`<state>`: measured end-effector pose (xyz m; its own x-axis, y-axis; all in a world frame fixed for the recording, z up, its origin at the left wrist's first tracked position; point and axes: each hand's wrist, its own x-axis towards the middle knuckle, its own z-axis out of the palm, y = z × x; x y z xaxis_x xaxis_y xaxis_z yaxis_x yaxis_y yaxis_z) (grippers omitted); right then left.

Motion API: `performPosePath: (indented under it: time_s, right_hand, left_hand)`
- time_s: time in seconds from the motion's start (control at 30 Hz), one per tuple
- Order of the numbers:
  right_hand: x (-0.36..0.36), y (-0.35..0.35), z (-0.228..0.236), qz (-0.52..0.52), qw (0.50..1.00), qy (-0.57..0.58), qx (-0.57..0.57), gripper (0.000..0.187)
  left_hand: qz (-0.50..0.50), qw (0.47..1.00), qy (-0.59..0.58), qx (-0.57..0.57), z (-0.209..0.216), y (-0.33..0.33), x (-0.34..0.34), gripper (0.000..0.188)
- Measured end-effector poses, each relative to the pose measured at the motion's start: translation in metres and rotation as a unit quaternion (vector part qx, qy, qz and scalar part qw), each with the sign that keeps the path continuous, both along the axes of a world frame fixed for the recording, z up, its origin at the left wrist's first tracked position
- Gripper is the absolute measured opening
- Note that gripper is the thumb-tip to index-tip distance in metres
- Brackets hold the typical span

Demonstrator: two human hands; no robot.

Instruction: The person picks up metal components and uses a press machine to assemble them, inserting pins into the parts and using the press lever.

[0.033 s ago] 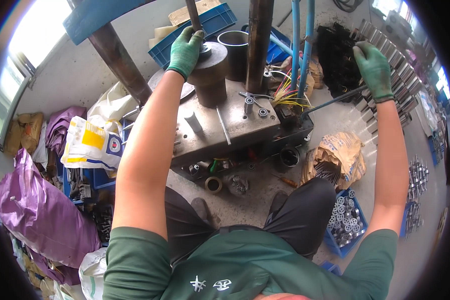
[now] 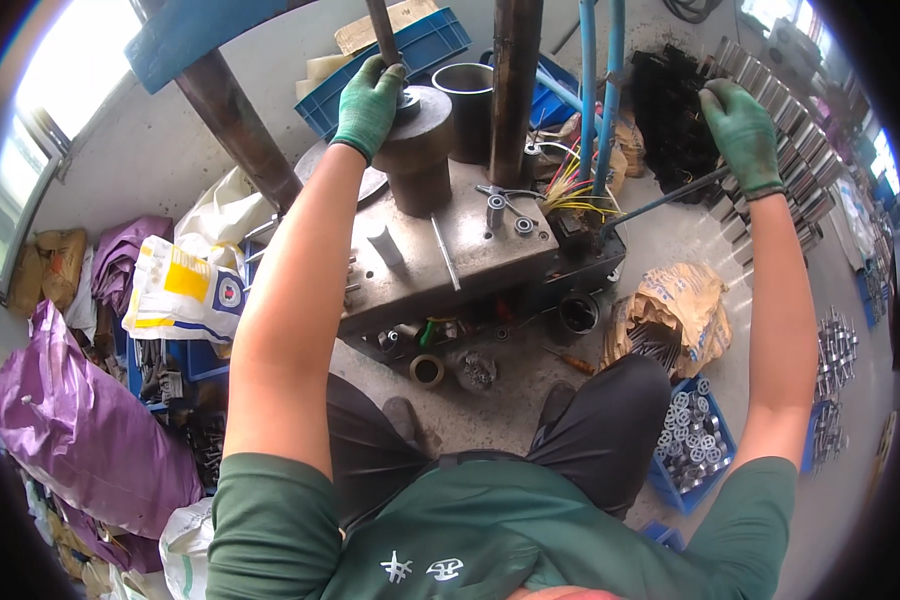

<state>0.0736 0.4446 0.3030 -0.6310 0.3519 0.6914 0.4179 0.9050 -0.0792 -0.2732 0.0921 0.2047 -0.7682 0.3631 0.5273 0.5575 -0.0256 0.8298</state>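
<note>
My left hand [image 2: 368, 108], in a green glove, is closed around the lower end of an upright dark metal rod [image 2: 381, 30]. It sits over the top of a thick flanged steel cylinder [image 2: 420, 160], which stands on a heavy metal table [image 2: 450, 210]. At the right, my gloved right hand [image 2: 743, 137] has its fingers curled at the end of a long dark lever [image 2: 665, 200]; the hand hides that end. A short grey cylinder [image 2: 384, 245], a thin metal rod [image 2: 445, 255] and two small bearing-like parts [image 2: 496, 206] are on the table.
Dark steel columns [image 2: 516, 90] and blue pipes [image 2: 610, 100] rise behind the table, with loose coloured wires [image 2: 575, 190] beside them. A blue bin of metal wheels [image 2: 692, 435] is by my right knee. Purple sacks [image 2: 90, 430] lie left; stacked metal tubes [image 2: 800, 130] stand right.
My right hand appears very slightly further left and up. My left hand keeps its place on the rod, and the table things look the same.
</note>
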Motion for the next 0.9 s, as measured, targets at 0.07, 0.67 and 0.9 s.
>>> performPosePath:
  time_s: [0.07, 0.67, 0.9]
  right_hand:
    - [0.0, 0.008, -0.001, -0.011, 1.0, -0.01, 0.001, 0.035]
    - [0.046, -0.019, -0.015, 0.023, 0.999, -0.016, -0.036, 0.027]
    - [0.086, -0.025, -0.036, 0.035, 0.996, -0.044, -0.067, 0.028]
  left_hand:
    - [-0.017, 1.0, -0.014, 0.016, 0.003, 0.003, 0.004, 0.026]
    - [-0.149, 0.914, -0.366, 0.088, -0.171, -0.018, 0.268, 0.054]
    - [-0.08, 0.75, -0.651, 0.085, -0.223, -0.008, 0.251, 0.038]
